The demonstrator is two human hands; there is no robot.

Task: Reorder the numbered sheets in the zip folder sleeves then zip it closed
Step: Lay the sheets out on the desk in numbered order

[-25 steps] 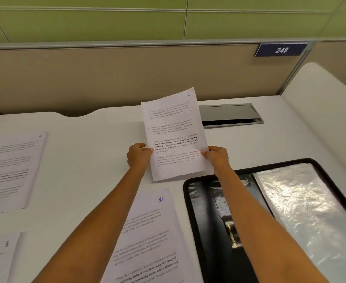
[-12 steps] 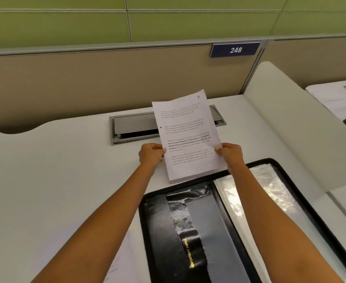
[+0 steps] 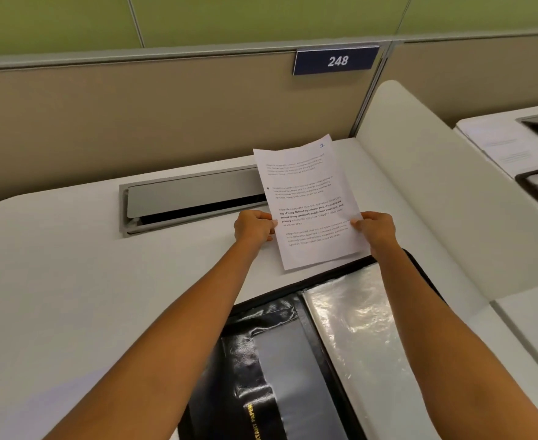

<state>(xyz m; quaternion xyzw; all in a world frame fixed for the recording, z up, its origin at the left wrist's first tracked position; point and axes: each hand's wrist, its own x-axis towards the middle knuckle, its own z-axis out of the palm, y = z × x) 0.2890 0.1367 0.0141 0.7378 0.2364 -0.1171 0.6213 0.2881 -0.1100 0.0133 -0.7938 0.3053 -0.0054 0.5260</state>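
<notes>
- Beige partition panels (image 3: 134,122) stand behind the white bench (image 3: 70,281), with green wall above them. A blue plate (image 3: 337,61) on the partition reads 248.
- A grey cable hatch (image 3: 194,198) is set in the bench near the partition.
- The zip folder (image 3: 261,360) lies open on the bench close to the person. Its left half is black with some gold print, and its right half shows a shiny clear sleeve (image 3: 356,328).
- One printed sheet (image 3: 308,201) is held up over the bench, slightly tilted. Its lower edge is just over the far rim of the folder, and a small blue handwritten number, which looks like 2, is in its top right corner.
- The left hand (image 3: 253,228) pinches the left edge of the sheet, thumb on the front.
- The right hand (image 3: 377,230) pinches the right edge in the same way.
- A second bench (image 3: 499,141) with papers is at the far right.
</notes>
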